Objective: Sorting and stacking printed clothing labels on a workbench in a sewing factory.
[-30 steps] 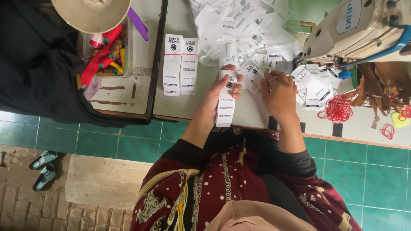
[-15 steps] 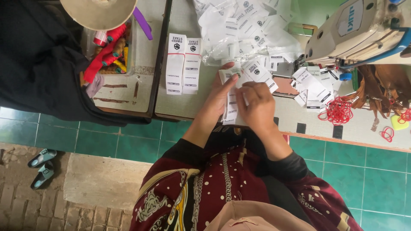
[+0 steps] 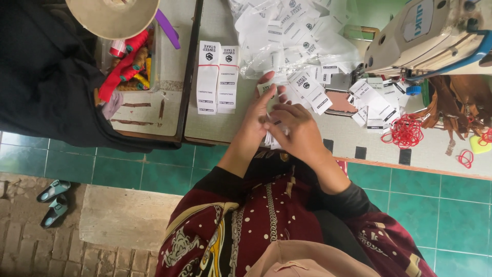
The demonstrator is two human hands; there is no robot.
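Note:
My left hand (image 3: 260, 119) and my right hand (image 3: 297, 131) meet at the front edge of the work table (image 3: 215, 134). Together they grip a small stack of white printed fabric labels (image 3: 270, 139), mostly hidden between the palms and fingers. Just beyond my hands lies a loose heap of the same white labels (image 3: 289, 38). Two neat stacks of labels (image 3: 218, 77) lie side by side to the left of my hands.
A cream sewing machine (image 3: 428, 36) stands at the right with red rubber bands (image 3: 407, 132) and more labels (image 3: 376, 102) below it. At the left are a tray of thread spools (image 3: 128, 64), a tan hat (image 3: 114, 15) and black cloth (image 3: 46, 77). Sandals (image 3: 54, 202) lie on the floor.
My right hand has come left from the scattered labels and closed over the stack held by my left hand. The stack has dropped nearer the table's front edge.

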